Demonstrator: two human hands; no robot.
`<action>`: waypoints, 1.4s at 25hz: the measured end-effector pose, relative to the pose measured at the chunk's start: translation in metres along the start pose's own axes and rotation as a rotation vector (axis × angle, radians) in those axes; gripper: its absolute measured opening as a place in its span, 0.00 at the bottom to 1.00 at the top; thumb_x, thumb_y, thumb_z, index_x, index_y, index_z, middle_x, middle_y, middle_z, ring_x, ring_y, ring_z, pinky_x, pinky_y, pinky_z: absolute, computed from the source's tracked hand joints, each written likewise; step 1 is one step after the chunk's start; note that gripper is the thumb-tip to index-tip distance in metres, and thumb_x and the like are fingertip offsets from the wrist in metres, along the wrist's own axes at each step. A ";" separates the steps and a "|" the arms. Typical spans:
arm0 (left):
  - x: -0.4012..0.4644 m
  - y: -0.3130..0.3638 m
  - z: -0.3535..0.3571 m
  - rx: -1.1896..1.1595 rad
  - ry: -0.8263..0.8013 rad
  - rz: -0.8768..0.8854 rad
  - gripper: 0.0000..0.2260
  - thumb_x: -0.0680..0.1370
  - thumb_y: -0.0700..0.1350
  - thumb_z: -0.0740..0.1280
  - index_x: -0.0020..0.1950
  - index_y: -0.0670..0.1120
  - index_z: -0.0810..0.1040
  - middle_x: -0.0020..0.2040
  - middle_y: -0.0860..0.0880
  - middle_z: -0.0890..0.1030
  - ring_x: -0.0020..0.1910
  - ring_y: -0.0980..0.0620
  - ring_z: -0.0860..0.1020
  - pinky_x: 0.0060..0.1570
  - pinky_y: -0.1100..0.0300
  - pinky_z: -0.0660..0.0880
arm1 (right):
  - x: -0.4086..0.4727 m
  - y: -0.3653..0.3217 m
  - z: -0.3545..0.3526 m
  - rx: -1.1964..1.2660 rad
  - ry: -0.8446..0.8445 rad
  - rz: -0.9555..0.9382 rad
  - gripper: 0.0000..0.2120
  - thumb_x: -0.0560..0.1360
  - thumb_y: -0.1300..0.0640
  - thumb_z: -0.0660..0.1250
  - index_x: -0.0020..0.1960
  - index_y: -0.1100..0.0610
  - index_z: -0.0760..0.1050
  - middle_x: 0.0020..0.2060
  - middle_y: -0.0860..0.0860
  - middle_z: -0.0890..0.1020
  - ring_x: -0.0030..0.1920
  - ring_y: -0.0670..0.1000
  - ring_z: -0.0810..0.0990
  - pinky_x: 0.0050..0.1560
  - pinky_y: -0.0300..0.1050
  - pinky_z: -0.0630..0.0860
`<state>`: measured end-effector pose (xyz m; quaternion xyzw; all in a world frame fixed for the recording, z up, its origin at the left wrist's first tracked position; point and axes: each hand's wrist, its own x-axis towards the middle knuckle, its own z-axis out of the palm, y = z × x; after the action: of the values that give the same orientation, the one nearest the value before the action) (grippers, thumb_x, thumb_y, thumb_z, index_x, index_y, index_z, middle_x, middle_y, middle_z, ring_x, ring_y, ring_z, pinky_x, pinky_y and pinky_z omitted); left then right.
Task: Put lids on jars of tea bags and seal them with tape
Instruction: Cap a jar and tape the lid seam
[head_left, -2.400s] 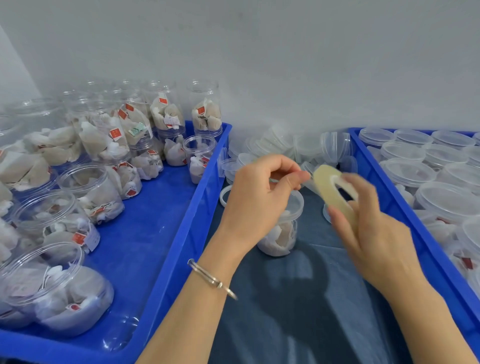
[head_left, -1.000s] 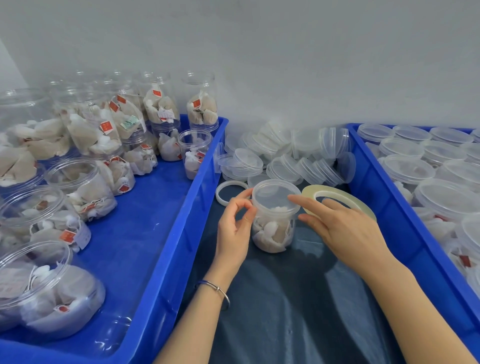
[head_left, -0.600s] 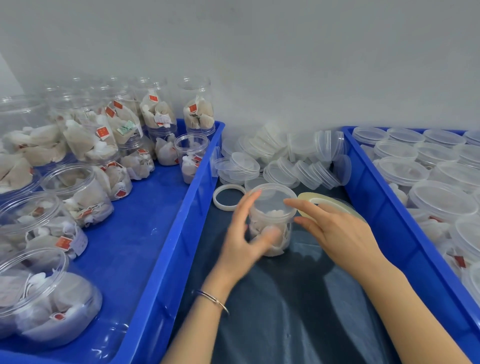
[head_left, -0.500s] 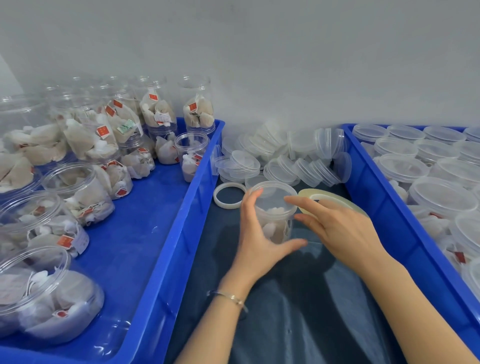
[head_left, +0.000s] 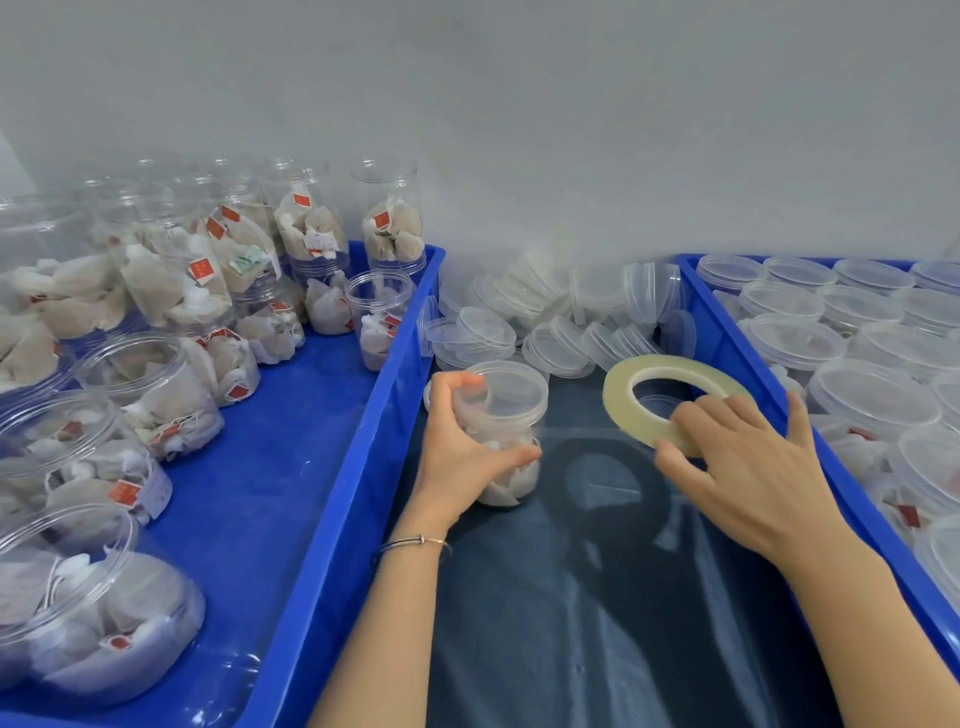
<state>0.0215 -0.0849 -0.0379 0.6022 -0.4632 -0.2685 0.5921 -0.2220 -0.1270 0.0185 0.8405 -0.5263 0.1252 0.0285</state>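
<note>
Head view. Your left hand (head_left: 462, 452) grips the lidded jar of tea bags (head_left: 506, 431), fingers and thumb curled round its wall; it stands upright on the dark mat (head_left: 597, 597) between the two blue crates, just beside the left crate (head_left: 363, 441). Your right hand (head_left: 737, 467) holds the tape roll (head_left: 623, 402) at its near edge, fingers hooked through the core, roll tilted and apart from the jar. Loose lids (head_left: 558, 348) lie heaped behind. To seal well, keep the jar steady, bring the free tape end to the lid seam, press it flat, then turn the jar against the roll.
</note>
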 end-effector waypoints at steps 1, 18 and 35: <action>-0.002 -0.001 -0.004 -0.003 -0.016 0.005 0.34 0.58 0.42 0.82 0.55 0.60 0.67 0.60 0.58 0.74 0.60 0.63 0.72 0.57 0.65 0.70 | 0.003 0.003 0.001 0.017 -0.014 0.011 0.15 0.76 0.42 0.49 0.42 0.50 0.66 0.41 0.42 0.71 0.51 0.45 0.68 0.71 0.64 0.51; -0.015 0.009 -0.013 0.042 -0.415 -0.044 0.39 0.64 0.38 0.81 0.65 0.53 0.62 0.64 0.56 0.66 0.65 0.65 0.68 0.62 0.64 0.71 | 0.075 -0.018 0.016 0.225 -0.268 -0.329 0.16 0.80 0.44 0.52 0.46 0.56 0.69 0.46 0.46 0.71 0.51 0.48 0.66 0.55 0.51 0.70; -0.026 0.026 0.014 0.072 0.060 0.007 0.36 0.57 0.48 0.83 0.61 0.58 0.71 0.59 0.56 0.74 0.60 0.60 0.73 0.60 0.59 0.73 | 0.019 -0.014 0.008 0.225 -0.112 -0.167 0.12 0.75 0.40 0.57 0.45 0.48 0.69 0.38 0.41 0.73 0.46 0.44 0.67 0.60 0.56 0.66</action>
<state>-0.0077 -0.0648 -0.0211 0.6292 -0.4567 -0.2314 0.5847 -0.2002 -0.1387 0.0169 0.8850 -0.4380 0.1332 -0.0849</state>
